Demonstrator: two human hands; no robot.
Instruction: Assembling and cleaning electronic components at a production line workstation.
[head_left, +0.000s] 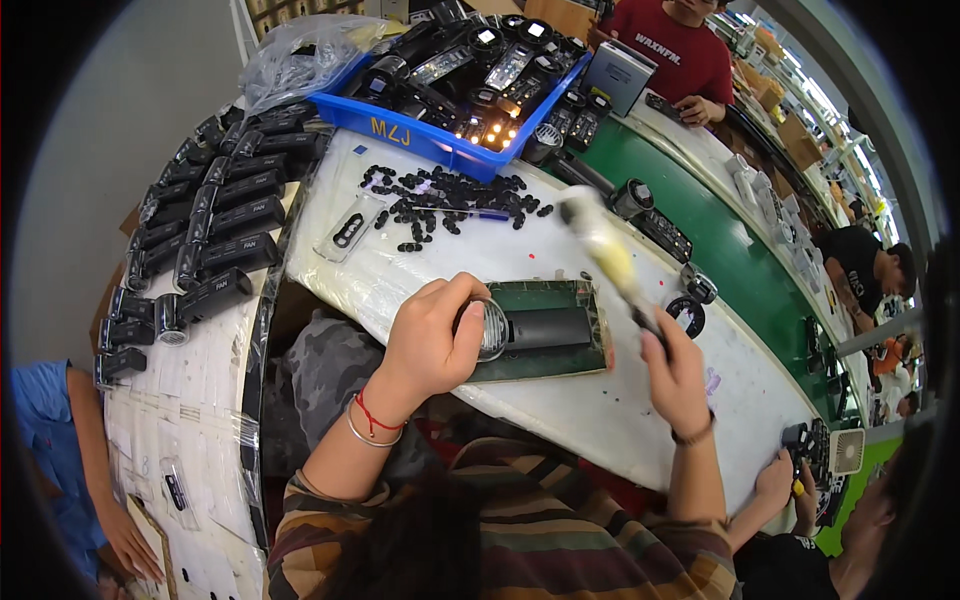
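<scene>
- The left hand is closed around the round, ribbed head of a black handheld device, fingers curled over its left side.
- That device lies flat in a shallow green tray near the table's near edge, its handle pointing toward the tray's right edge.
- The right hand is closed in a grip on the dark handle of a mallet-like tool, raised to the right of the tray; the tool's pale yellow and white upper part is blurred, so its exact shape cannot be told.
- Beyond the tray on the white table, a clear plastic case with a black insert lies toward the left edge.
- Just right of that case, many small black parts are scattered in a loose patch, a blue pen among them.
- At the table's far left corner sits a blue bin heaped with black devices, some showing lit spots.
- A crumpled clear plastic bag rests by the bin's left corner.
- Along the far edge of the table runs a green strip.
- On the neighbouring table to the left, black boxy units stand in rows.
</scene>
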